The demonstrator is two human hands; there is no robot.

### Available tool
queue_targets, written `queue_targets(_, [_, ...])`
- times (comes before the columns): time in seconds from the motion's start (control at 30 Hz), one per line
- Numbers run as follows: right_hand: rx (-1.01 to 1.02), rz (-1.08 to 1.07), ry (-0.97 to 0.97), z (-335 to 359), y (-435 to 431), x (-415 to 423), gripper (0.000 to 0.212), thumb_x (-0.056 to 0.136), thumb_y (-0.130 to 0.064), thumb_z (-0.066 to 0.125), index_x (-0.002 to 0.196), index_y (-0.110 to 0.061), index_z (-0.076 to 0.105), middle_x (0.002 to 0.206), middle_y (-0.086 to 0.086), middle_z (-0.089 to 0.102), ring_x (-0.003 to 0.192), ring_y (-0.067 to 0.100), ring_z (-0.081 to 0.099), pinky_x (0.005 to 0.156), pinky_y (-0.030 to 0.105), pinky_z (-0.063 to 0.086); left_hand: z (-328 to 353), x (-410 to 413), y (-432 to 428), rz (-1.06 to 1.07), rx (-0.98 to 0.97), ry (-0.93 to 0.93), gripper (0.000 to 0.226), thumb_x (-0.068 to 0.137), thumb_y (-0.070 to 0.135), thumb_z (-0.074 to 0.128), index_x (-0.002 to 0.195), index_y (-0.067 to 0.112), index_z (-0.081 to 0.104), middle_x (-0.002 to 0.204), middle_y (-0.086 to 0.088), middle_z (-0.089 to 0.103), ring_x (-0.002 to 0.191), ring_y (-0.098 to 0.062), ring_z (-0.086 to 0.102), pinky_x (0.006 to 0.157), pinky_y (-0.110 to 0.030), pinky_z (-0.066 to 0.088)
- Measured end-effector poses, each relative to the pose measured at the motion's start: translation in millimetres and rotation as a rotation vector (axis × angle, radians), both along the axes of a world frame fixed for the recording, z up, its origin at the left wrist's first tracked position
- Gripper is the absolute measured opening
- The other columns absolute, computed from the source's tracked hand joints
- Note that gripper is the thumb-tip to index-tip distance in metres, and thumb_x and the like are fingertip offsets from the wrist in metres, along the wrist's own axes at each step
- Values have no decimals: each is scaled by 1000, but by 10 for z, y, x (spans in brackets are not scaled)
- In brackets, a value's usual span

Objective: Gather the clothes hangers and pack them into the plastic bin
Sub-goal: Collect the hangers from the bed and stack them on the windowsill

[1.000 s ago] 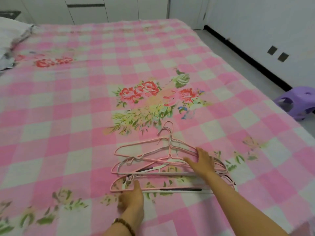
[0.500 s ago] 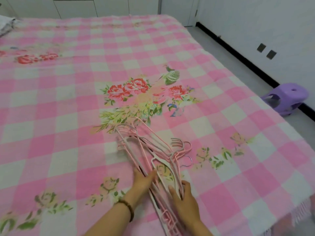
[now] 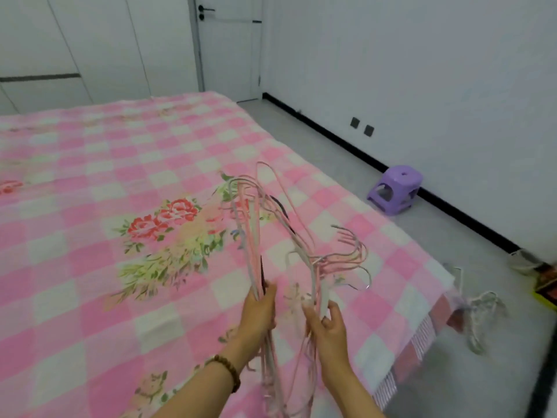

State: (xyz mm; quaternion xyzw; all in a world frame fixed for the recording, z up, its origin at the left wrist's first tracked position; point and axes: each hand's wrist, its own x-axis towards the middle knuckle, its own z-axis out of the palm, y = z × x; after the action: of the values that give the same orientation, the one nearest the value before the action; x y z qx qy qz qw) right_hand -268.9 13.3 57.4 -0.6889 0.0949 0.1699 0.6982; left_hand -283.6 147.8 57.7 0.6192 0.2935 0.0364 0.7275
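Home bedroom — checked pink bedspread [image 3: 90, 164], wardrobe doors [image 3: 99, 49], purple stool [image 3: 394, 188]

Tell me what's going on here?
A person holds a bundle of pink and white hangers above the bed, the left grip round one side and the right grip round the other. A few more hangers lie on the floor past the bed's corner. No bin is in view.
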Motion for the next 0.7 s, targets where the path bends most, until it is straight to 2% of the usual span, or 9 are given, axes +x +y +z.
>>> queue_targets(0.07, [38,-45,-78,474,-204,119,19,85,-20,67,101,-12,62,81,6,71,72,18,67,62,26,50,413,126,-188,-92,65,-64,44,93,42,49,62,18,31,46,4,26,38,-12,25,40,-23,25])
queue_targets(0.13, [68,-92,-99,891,-476,186,11,86,-20,66,94,-14,62,68,4,64,60,14,62,53,24,45,771,207,-434,-198,139,-117,47,92,47,48,58,18,31,44,5,27,36,-12,26,40,-23,26])
queue_targets(0.27, [198,-292,-78,1390,-1126,101,7,87,-15,64,91,-11,59,70,4,66,50,14,56,55,26,48,1381,280,-1080,-382,133,-167,47,90,51,47,65,12,39,50,2,31,38,-12,26,40,-21,26])
queue_targets(0.37, [241,-528,-116,1690,-1719,-32,18,88,-13,61,74,-10,50,43,-4,47,32,7,39,36,19,35,1693,311,-1707,-583,105,-206,40,94,46,43,77,11,50,57,2,38,41,-10,32,41,-20,31])
queue_targets(0.43, [262,-685,-139,1847,-2159,-163,23,90,-17,60,71,-13,48,36,-9,35,29,4,30,33,18,26,1850,301,-2200,-702,92,-223,31,96,38,43,91,9,51,64,1,42,47,-11,38,44,-21,37])
queue_targets(0.47, [270,-746,-149,1908,-2387,-257,21,90,-21,59,73,-13,51,36,-9,33,30,3,28,33,18,24,1908,279,-2465,-758,109,-232,28,97,36,43,90,9,49,66,0,44,50,-12,41,46,-20,39])
queue_targets(0.53, [295,-873,-168,1979,-2880,-470,20,91,-26,58,79,-11,55,35,-9,31,29,4,26,32,18,22,1987,203,-3006,-894,103,-209,25,97,33,44,86,11,47,69,-1,48,53,-12,46,47,-19,42])
queue_targets(0.6, [313,-1000,-193,2012,-3421,-704,19,92,-26,58,79,-12,54,34,-8,31,28,4,25,30,17,22,1992,94,-3531,-1117,84,-101,26,95,36,47,95,11,53,74,-1,52,58,-12,53,53,-19,48])
queue_targets(0.7, [331,-1175,-210,2003,-4239,-1116,21,93,-24,57,76,-13,49,34,-8,31,27,3,26,29,15,22,1907,-89,-4314,-1406,205,-6,31,93,36,50,109,11,59,80,1,56,67,-11,62,64,-22,48])
